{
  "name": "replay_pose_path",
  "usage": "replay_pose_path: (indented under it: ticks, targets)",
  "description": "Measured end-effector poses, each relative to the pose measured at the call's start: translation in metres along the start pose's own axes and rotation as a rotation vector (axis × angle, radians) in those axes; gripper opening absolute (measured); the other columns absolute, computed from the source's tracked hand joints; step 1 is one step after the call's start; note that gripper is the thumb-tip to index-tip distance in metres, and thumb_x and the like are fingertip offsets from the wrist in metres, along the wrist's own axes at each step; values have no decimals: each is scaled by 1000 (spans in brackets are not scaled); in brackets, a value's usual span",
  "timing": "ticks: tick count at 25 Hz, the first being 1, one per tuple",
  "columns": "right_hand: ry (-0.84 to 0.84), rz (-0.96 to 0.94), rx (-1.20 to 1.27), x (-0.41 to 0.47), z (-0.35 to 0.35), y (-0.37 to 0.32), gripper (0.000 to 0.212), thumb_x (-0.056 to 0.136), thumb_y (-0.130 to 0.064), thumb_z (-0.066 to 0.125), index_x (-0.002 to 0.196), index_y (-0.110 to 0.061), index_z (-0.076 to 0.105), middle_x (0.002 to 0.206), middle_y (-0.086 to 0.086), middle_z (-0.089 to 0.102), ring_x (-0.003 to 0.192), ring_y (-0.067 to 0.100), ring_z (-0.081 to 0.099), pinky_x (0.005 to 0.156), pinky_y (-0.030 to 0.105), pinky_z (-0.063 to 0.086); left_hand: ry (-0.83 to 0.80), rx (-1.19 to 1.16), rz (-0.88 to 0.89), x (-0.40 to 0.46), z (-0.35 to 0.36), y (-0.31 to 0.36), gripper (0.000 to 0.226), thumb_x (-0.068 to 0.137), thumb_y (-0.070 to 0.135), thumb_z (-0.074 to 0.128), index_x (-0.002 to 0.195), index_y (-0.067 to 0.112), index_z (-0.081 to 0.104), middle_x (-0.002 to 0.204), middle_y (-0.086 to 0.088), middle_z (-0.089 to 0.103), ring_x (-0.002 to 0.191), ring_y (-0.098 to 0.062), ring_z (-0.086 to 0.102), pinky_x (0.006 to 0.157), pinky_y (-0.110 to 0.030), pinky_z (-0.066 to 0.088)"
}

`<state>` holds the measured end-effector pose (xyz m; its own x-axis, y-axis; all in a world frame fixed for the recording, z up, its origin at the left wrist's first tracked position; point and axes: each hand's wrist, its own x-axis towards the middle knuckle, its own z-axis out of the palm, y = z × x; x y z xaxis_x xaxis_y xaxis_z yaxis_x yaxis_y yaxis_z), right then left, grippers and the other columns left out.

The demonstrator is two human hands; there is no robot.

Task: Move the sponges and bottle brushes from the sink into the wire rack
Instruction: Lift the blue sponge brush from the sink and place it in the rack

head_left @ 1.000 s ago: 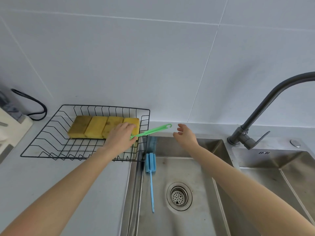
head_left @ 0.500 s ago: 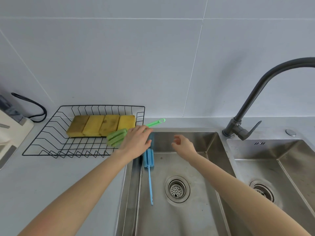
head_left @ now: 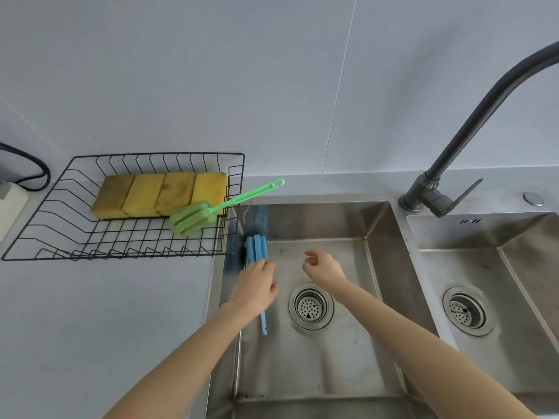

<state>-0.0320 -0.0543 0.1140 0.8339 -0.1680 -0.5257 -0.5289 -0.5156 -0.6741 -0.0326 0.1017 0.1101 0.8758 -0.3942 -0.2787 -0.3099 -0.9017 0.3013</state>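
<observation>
The black wire rack (head_left: pixel 39 207) stands on the counter left of the sink (head_left: pixel 317 220). Several yellow sponges (head_left: pixel 160 193) lie in a row along its back. A green bottle brush (head_left: pixel 193 219) rests in the rack, its handle sticking out over the right rim. A blue bottle brush (head_left: pixel 257 247) lies along the left wall of the left basin, foam head away from me. My left hand (head_left: pixel 254 288) is down on its handle and hides the middle of it; whether the fingers grip it is unclear. My right hand (head_left: pixel 323 266) hovers over the basin floor, fingers loosely apart, holding nothing.
A drain strainer (head_left: pixel 311 306) sits in the middle of the left basin. The dark faucet (head_left: pixel 453 146) rises at the back right, beside a second basin (head_left: pixel 514 267). A white appliance (head_left: pixel 9 204) with a black cable (head_left: pixel 39 170) stands at the far left.
My left hand let go of the green brush in the rack and dropped into the sink onto the blue brush. My right hand moved lower into the basin.
</observation>
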Motion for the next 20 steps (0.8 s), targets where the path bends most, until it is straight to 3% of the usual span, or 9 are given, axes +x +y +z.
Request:
replay_pose_path:
  ticks: [6, 12, 20]
  targets:
    - [-94, 70, -7, 25, 36, 14, 42, 90, -13, 46, 132, -9, 48, 124, 9, 62, 118, 27, 53, 101, 32, 44, -140, -61, -199, 3, 39, -20, 39, 93, 21, 43, 130, 7, 40, 132, -11, 47, 120, -26, 46, 97, -36, 43]
    - [-192, 125, -32, 47, 74, 21, 39, 91, -14, 43, 130, -10, 51, 123, 10, 63, 116, 25, 55, 93, 24, 43, -268, -152, -368, 7, 77, -32, 37, 93, 26, 46, 123, 6, 45, 127, -12, 49, 116, -27, 49, 91, -38, 46]
    - [-258, 178, -90, 73, 114, 29, 36, 94, -14, 44, 129, -10, 50, 129, 12, 59, 120, 26, 54, 99, 29, 42, -285, -267, -544, 23, 103, -39, 35, 91, 34, 48, 114, 8, 48, 116, -12, 61, 104, -30, 61, 82, -39, 50]
